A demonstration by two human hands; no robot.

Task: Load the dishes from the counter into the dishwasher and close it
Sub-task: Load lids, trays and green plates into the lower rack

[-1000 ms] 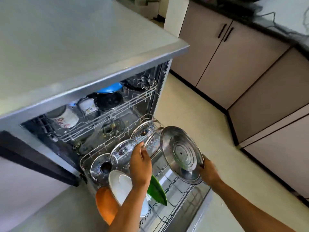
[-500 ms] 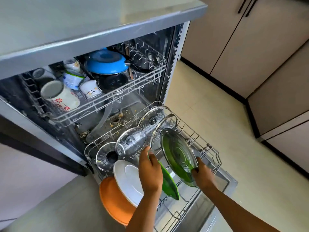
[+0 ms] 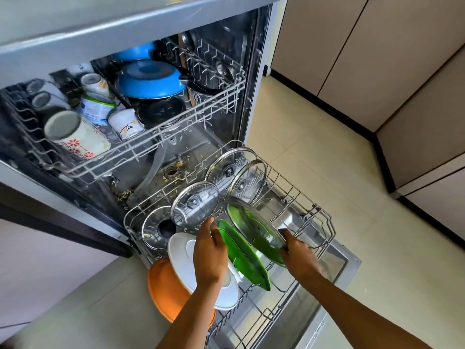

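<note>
Nearly loaded, I judge: orange plate [image 3: 166, 288], white plate [image 3: 185, 255] and green plate [image 3: 245, 258] stand in the lower rack [image 3: 318, 222]. The right hand [image 3: 299, 253] curls its fingers [image 3: 285, 235] round the steel lid [image 3: 256, 227], which is tilted beside the green plate and not yet slotted. The left hand [image 3: 211, 255] hovers at a glass lid [image 3: 195, 204]; whether it grips, I cannot tell. The upper rack [image 3: 156, 144] is full and the door [image 3: 339, 268] is open.

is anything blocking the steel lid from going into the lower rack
Nothing visible blocks it. The steel lid in the right hand tilts over bare wires of the lower rack; the green plate stands close beside it.
</note>
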